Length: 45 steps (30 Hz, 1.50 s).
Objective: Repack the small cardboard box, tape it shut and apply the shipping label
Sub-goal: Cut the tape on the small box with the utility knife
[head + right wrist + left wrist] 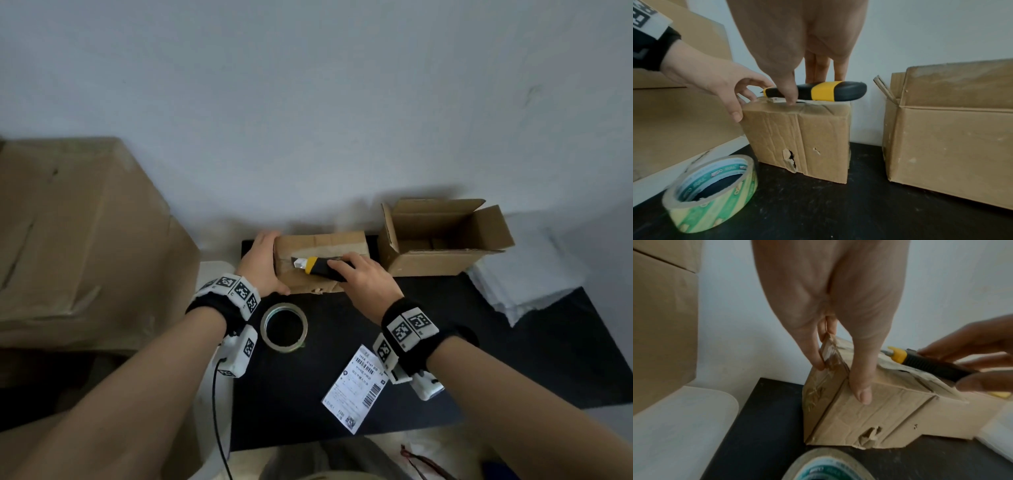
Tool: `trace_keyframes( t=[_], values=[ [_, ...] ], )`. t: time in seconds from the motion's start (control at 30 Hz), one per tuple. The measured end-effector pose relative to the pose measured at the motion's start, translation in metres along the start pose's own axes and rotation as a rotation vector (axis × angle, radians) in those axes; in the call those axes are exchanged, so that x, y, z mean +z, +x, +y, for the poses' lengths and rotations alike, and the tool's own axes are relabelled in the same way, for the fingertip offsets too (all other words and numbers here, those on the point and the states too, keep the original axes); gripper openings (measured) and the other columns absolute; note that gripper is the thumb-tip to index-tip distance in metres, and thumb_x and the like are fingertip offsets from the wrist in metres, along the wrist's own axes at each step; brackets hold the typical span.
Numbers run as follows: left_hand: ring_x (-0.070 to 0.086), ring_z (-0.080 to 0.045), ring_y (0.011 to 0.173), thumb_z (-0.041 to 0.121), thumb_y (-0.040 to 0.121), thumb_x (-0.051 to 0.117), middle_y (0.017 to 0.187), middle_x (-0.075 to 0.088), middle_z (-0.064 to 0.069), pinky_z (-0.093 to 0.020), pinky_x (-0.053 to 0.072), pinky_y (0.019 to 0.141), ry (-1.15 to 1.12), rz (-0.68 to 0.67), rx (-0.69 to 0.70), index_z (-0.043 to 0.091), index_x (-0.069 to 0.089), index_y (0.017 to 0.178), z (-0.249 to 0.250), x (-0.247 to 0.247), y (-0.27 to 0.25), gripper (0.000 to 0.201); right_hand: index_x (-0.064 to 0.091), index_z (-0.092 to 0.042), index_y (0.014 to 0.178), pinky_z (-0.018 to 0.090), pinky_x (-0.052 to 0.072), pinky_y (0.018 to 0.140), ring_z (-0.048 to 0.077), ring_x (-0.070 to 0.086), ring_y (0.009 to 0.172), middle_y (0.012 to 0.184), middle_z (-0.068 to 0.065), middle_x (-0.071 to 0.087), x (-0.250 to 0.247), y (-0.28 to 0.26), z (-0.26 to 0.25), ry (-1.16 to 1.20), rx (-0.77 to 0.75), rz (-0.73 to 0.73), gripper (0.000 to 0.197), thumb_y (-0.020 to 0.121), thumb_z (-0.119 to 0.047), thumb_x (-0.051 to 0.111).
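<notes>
A worn small cardboard box [322,246] [797,138], with a torn hole low in its near face, stands on the black table [479,342]. My left hand [265,263] [838,378] grips its left end, thumb on the near face and fingers round the far edge. My right hand [363,277] holds a black and yellow utility knife [317,267] [818,91] flat over the box's taped top seam, blade pointing left. A tape roll [284,325] [715,191] lies in front of the box. The shipping label [359,387] lies under my right wrist.
An empty cardboard box [442,236] [951,138] with its flaps open stands right of the small one. A large cardboard box [68,240] fills the left side. White foam sheets [534,274] lie at the table's right edge. The wall is just behind the boxes.
</notes>
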State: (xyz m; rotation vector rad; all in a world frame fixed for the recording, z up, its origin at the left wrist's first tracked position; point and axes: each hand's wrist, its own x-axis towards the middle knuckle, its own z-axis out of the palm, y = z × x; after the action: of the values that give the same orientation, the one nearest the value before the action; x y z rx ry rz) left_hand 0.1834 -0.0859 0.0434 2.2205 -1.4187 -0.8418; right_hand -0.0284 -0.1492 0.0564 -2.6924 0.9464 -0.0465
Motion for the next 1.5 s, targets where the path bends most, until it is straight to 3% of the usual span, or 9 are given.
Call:
trace_keyframes(
  t=[0.2, 0.47, 0.67, 0.87, 1.1, 1.5],
  values=[
    [0.041, -0.021, 0.125, 0.008, 0.056, 0.088, 0.142, 0.026, -0.002, -0.027, 0.034, 0.102, -0.048, 0.012, 0.024, 0.012, 0.025, 0.14, 0.0, 0.007, -0.026, 0.106, 0.06, -0.008, 0.122, 0.046, 0.053, 0.078, 0.039, 0.062, 0.093, 0.109, 0.019, 0.062, -0.001, -0.018, -0.018, 0.007, -0.071, 0.052, 0.047, 0.077, -0.005, 0.071],
    [0.048, -0.02, 0.12, 0.012, 0.054, 0.089, 0.133, 0.045, 0.0, -0.035, 0.042, 0.098, -0.103, 0.035, 0.001, 0.025, 0.027, 0.138, -0.008, 0.012, -0.035, 0.106, 0.051, -0.017, 0.133, 0.047, 0.046, 0.092, 0.034, 0.054, 0.11, 0.124, 0.014, 0.055, -0.001, -0.03, -0.03, 0.036, -0.022, -0.032, 0.042, 0.091, -0.02, 0.056],
    [0.054, -0.021, 0.113, 0.014, 0.053, 0.089, 0.124, 0.053, 0.003, -0.04, 0.047, 0.094, -0.098, 0.054, -0.014, 0.03, 0.029, 0.134, -0.007, 0.014, -0.041, 0.103, 0.046, -0.019, 0.137, 0.045, 0.045, 0.093, 0.031, 0.05, 0.115, 0.127, 0.012, 0.052, -0.002, -0.031, -0.04, 0.029, -0.015, -0.081, 0.042, 0.095, -0.024, 0.05],
    [0.057, -0.022, 0.112, 0.013, 0.052, 0.09, 0.123, 0.056, 0.001, -0.039, 0.048, 0.093, -0.073, 0.068, -0.02, 0.032, 0.029, 0.134, -0.007, 0.015, -0.045, 0.105, 0.046, -0.021, 0.136, 0.041, 0.044, 0.087, 0.03, 0.052, 0.111, 0.124, 0.011, 0.052, -0.005, -0.029, -0.051, 0.007, -0.005, -0.117, 0.041, 0.096, -0.028, 0.047],
    [0.057, -0.023, 0.111, 0.012, 0.053, 0.089, 0.123, 0.057, 0.0, -0.036, 0.046, 0.091, -0.048, 0.077, -0.017, 0.029, 0.029, 0.135, -0.007, 0.014, -0.048, 0.103, 0.041, -0.023, 0.138, 0.041, 0.038, 0.093, 0.029, 0.047, 0.116, 0.128, 0.009, 0.047, -0.013, -0.03, -0.062, -0.07, 0.056, -0.181, 0.04, 0.098, -0.029, 0.041],
    [0.056, -0.025, 0.109, 0.011, 0.056, 0.087, 0.12, 0.056, -0.001, -0.031, 0.044, 0.084, -0.026, 0.077, -0.033, 0.028, 0.031, 0.134, -0.001, 0.013, -0.051, 0.098, 0.048, -0.021, 0.13, 0.046, 0.041, 0.096, 0.029, 0.05, 0.111, 0.121, 0.01, 0.051, -0.016, -0.036, -0.063, -0.054, 0.128, -0.164, 0.035, 0.096, -0.028, 0.044]
  ],
)
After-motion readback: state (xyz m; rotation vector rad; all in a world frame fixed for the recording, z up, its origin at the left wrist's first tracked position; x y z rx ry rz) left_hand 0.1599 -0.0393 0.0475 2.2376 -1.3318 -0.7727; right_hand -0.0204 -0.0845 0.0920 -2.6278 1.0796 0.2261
